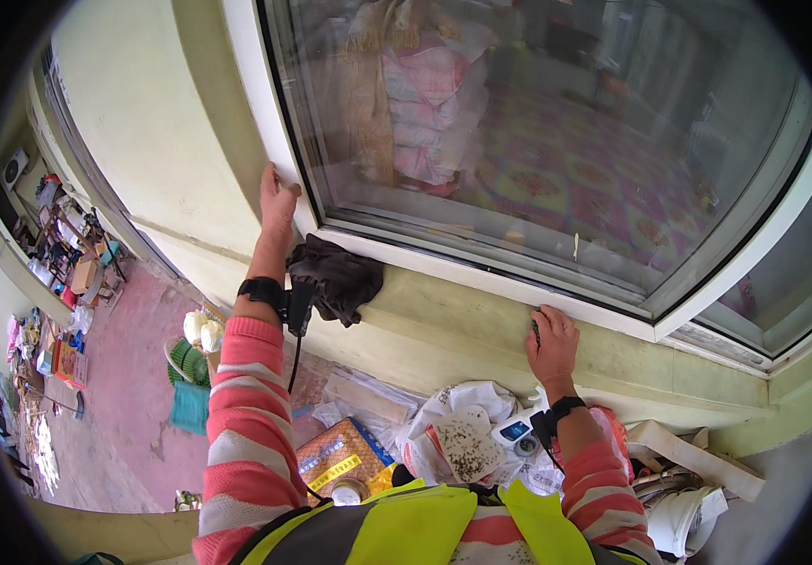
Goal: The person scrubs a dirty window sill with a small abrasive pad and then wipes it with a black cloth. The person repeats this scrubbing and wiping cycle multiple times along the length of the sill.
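Observation:
My left hand (279, 200) rests against the white window frame (257, 106) at its lower left corner, fingers apart. Just below it, a crumpled dark cloth (339, 275) lies on the window sill (441, 300). At the lower edge of the frame, my right hand (553, 344) touches the sill with a small dark object (537, 332) held at its fingers; what it is cannot be made out. Between and above both hands is the window's glass pane (519, 141), with stacked bedding and a patterned floor covering visible through it.
Under the sill lie a patterned box (342, 455), white sacks (448, 402), a white bottle with a blue label (517, 429) and a white bucket (681, 522). A green basket (190, 364) stands at left on the reddish floor. Clutter lines the far left wall.

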`<state>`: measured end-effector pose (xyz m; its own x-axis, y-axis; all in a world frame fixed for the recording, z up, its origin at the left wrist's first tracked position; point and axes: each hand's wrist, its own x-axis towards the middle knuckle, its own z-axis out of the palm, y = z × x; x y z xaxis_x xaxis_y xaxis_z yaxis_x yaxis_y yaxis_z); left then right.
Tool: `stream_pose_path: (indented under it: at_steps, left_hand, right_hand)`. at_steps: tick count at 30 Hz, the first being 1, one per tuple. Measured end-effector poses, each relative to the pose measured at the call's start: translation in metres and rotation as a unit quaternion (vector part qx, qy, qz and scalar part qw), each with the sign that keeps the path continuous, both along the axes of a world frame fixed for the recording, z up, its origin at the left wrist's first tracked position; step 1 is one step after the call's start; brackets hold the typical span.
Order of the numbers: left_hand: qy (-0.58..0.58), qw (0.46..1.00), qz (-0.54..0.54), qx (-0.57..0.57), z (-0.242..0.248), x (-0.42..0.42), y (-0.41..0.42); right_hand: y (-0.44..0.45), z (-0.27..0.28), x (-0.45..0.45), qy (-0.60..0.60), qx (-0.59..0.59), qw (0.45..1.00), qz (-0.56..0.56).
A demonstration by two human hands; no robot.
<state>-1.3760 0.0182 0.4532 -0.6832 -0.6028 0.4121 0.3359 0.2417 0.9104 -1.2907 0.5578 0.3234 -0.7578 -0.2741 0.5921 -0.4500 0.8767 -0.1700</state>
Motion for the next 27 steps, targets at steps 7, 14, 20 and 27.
stream_pose_path:
  at_steps: [7, 14, 20, 27]
  left_hand:
    - [-0.005, 0.997, 0.022, 0.074, 0.003, -0.042, 0.061]
    - [0.063, 0.891, 0.334, -0.301, -0.032, -0.034, 0.042]
    - [-0.050, 0.998, 0.027, -0.017, 0.021, -0.085, -0.146]
    - [-0.082, 0.971, 0.194, -0.111, 0.021, -0.091, -0.131]
  right_hand:
    - [0.004, 0.003, 0.002, 0.022, 0.026, 0.999, 0.008]
    - [0.017, 0.001, 0.004, 0.044, -0.030, 0.998, 0.015]
    - [0.012, -0.002, 0.002, 0.015, -0.012, 1.000, 0.000]
    - [0.010, -0.005, 0.002, 0.040, 0.008, 0.999, -0.004]
